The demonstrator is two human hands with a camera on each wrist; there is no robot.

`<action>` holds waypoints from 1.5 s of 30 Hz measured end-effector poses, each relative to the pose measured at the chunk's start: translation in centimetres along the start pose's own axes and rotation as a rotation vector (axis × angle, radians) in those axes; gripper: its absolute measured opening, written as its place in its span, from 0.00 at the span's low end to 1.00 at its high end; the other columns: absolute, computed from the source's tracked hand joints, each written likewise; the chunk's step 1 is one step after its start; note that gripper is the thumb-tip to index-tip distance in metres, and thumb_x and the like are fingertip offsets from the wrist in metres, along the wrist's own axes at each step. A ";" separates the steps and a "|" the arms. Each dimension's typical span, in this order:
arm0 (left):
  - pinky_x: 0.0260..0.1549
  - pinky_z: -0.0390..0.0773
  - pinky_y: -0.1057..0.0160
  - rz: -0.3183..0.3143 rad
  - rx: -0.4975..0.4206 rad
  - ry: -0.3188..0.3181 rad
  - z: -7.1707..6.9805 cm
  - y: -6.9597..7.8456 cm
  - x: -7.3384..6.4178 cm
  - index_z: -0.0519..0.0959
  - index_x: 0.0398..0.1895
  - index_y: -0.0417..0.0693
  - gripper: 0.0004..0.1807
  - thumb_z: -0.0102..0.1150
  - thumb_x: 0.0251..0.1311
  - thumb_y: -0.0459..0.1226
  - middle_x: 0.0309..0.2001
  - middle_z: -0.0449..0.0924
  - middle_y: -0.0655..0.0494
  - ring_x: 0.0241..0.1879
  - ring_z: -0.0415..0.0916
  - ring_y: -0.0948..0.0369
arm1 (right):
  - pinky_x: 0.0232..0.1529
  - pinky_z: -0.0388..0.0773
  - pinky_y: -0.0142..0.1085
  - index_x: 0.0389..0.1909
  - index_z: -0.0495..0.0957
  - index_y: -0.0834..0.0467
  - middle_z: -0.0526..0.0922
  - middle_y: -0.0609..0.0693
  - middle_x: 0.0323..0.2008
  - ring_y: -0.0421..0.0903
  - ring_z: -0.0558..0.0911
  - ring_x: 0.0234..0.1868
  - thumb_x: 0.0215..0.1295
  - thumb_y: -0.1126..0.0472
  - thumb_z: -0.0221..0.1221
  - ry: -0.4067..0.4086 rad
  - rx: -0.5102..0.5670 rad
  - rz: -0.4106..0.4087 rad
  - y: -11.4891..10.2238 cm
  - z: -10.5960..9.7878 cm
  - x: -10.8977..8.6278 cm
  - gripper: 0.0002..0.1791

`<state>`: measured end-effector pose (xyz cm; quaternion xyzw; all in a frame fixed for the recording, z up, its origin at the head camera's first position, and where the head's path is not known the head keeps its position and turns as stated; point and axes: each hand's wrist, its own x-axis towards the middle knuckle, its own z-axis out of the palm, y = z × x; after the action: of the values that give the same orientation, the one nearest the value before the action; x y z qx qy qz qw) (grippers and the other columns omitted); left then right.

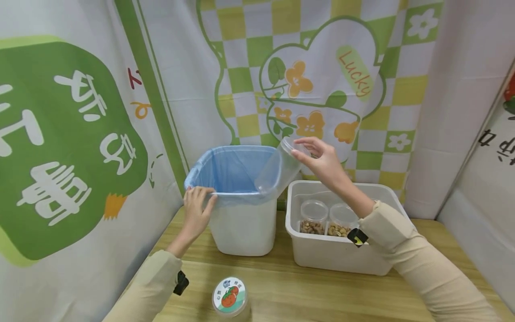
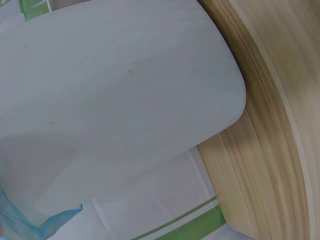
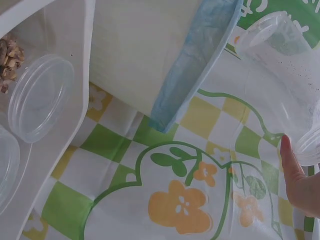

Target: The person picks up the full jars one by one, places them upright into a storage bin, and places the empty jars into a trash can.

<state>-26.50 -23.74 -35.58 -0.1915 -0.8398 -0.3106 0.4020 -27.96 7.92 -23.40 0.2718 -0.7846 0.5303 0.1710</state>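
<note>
My right hand (image 1: 322,163) holds a clear plastic jar (image 1: 277,172) by its upper end, tilted so that its lower end lies inside the bin's rim. The jar (image 3: 280,75) shows small dark specks on its wall in the right wrist view and no bulk contents. A white trash bin (image 1: 245,228) with a blue liner bag (image 1: 237,163) folded over its rim stands on the table. My left hand (image 1: 196,208) grips the bin's near left rim, fingers bent over the liner. The left wrist view shows mostly the bin's side (image 2: 125,85).
Right of the bin, a white tub (image 1: 342,257) holds clear jars of nuts (image 1: 313,214). A jar with a red fruit label (image 1: 229,297) stands in front on the wooden table (image 1: 289,290). Printed curtains (image 1: 257,53) hang behind and at both sides.
</note>
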 end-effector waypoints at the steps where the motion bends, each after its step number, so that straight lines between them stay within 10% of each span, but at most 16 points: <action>1: 0.59 0.40 0.43 -0.002 -0.001 -0.002 0.0 0.0 0.0 0.74 0.35 0.36 0.07 0.51 0.55 0.32 0.34 0.70 0.44 0.43 0.61 0.47 | 0.59 0.60 0.44 0.49 0.72 0.56 0.71 0.51 0.55 0.49 0.67 0.58 0.57 0.50 0.57 0.005 0.001 0.000 0.0 0.1 0.2 0.21; 19: 0.59 0.39 0.44 -0.008 -0.012 -0.011 0.0 0.1 0.0 0.74 0.36 0.35 0.08 0.51 0.55 0.32 0.35 0.69 0.43 0.44 0.61 0.47 | 0.51 0.68 0.45 0.49 0.73 0.56 0.69 0.56 0.56 0.53 0.69 0.55 0.53 0.49 0.60 0.057 -0.014 0.140 0.9 4.0 3.5 0.23; 45: 0.58 0.39 0.42 0.006 -0.003 -0.004 0.0 0.0 -0.1 0.73 0.35 0.34 0.08 0.50 0.56 0.31 0.34 0.69 0.43 0.43 0.61 0.47 | 0.55 0.65 0.44 0.53 0.69 0.56 0.65 0.54 0.59 0.54 0.65 0.59 0.55 0.46 0.57 -0.068 -0.020 0.196 2.6 7.4 3.2 0.27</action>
<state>-26.50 -23.74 -35.68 -0.1954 -0.8395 -0.3104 0.4008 -31.94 1.05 -26.32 0.2101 -0.8181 0.5270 0.0943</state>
